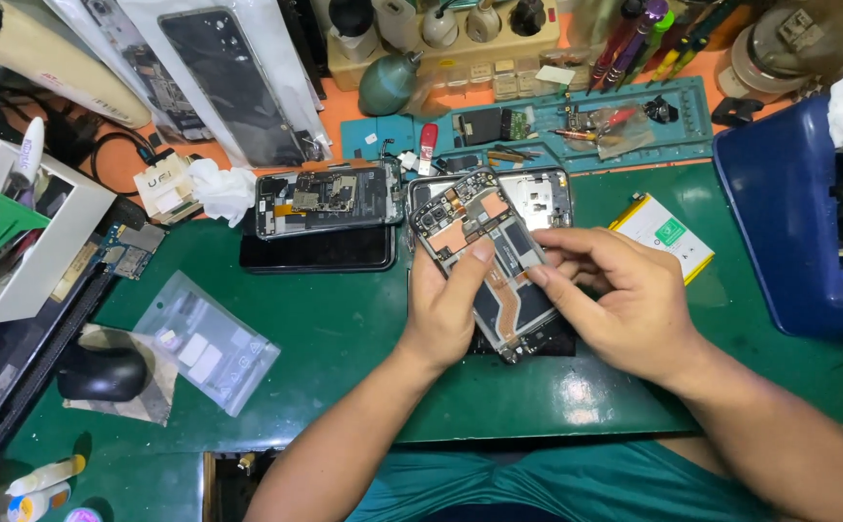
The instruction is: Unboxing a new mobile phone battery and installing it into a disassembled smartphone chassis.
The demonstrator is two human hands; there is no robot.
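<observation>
An opened smartphone (479, 242) with its back cover off shows its circuit board and copper-coloured parts. My left hand (450, 309) grips it from the left side, tilted above the green mat (344, 329), thumb pressed on the inner frame. Fingertips of my right hand (624, 300) pinch at the phone's right edge near the middle. What lies between those fingertips is too small to tell.
A second opened phone (325, 201) lies on a dark phone (315, 251) behind. A metal phone frame (542, 193), a white-and-yellow battery (663, 234), a clear plastic bag (204, 338), a black mouse (102, 375), a teal tool tray (557, 126) and a blue box (798, 222) surround the mat.
</observation>
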